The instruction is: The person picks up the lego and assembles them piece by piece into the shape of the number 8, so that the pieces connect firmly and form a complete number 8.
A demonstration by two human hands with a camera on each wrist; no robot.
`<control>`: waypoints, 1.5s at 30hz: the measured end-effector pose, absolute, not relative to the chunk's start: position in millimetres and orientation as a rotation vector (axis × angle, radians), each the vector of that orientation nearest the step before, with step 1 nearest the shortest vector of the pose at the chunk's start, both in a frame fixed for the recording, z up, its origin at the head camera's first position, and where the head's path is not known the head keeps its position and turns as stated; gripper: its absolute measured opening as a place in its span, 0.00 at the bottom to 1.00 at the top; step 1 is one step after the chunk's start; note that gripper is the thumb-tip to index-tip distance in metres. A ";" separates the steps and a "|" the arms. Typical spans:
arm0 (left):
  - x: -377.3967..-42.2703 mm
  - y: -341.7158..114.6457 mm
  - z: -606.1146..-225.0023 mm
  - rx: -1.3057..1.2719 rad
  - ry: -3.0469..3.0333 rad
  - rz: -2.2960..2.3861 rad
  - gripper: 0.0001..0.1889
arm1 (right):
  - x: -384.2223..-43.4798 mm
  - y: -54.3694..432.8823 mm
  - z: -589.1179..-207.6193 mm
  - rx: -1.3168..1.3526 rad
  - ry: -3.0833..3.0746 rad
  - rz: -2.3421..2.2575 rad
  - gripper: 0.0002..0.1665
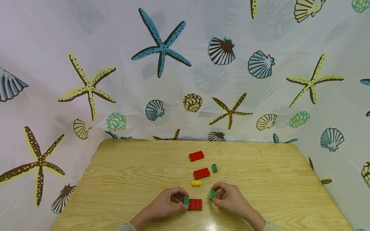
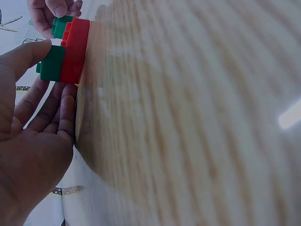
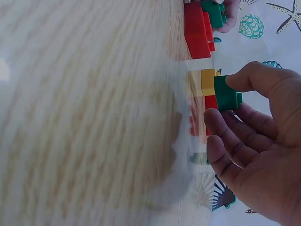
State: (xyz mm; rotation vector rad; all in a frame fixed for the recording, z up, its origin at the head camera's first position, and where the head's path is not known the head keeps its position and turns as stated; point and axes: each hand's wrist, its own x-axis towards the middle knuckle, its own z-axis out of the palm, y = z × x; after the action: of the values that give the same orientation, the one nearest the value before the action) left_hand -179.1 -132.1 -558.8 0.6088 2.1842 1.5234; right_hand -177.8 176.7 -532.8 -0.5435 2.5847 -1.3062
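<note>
My left hand [image 1: 167,202] pinches a small green toy brick [image 1: 186,201] that sits on the left end of a studded red brick [image 1: 195,204]. In the left wrist view the thumb lies against this green brick [image 2: 52,63], above the red brick [image 2: 77,47] on the table. To the right, my right hand [image 1: 229,199] holds a second small green brick [image 1: 212,193] between thumb and fingers. The right wrist view shows that brick [image 3: 225,93] raised off the table, apart from the red brick [image 3: 197,30].
Beyond the hands lie a small yellow brick [image 1: 196,183], a red brick [image 1: 201,173], a third green brick [image 1: 214,168] and another red brick [image 1: 196,156]. The wooden table [image 1: 130,170] ends at a curtain [image 1: 173,86] printed with starfish and shells.
</note>
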 end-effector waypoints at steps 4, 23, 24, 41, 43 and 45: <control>-179.0 -132.1 -558.5 0.606 2.187 1.523 0.18 | -177.0 173.5 -532.8 -0.562 2.551 -1.319 0.18; -177.9 -131.4 -557.4 0.605 2.161 1.539 0.18 | -171.5 160.8 -531.6 -0.612 2.438 -1.314 0.17; -177.9 -131.3 -557.3 0.604 2.160 1.539 0.18 | -171.5 160.3 -531.8 -0.615 2.429 -1.316 0.17; -178.0 -131.5 -556.6 0.596 2.172 1.530 0.18 | -170.1 155.8 -532.9 -0.618 2.399 -1.289 0.15; -177.9 -131.6 -556.8 0.599 2.175 1.528 0.18 | -170.0 155.8 -533.5 -0.616 2.398 -1.291 0.15; -177.8 -131.8 -556.9 0.602 2.176 1.526 0.18 | -169.9 155.9 -534.0 -0.614 2.396 -1.293 0.15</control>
State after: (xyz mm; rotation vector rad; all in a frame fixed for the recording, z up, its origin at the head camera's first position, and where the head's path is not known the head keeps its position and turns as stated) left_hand -177.8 -131.8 -556.9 0.6020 2.1758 1.5263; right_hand -169.9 155.9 -534.0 -0.6143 2.3960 -1.2934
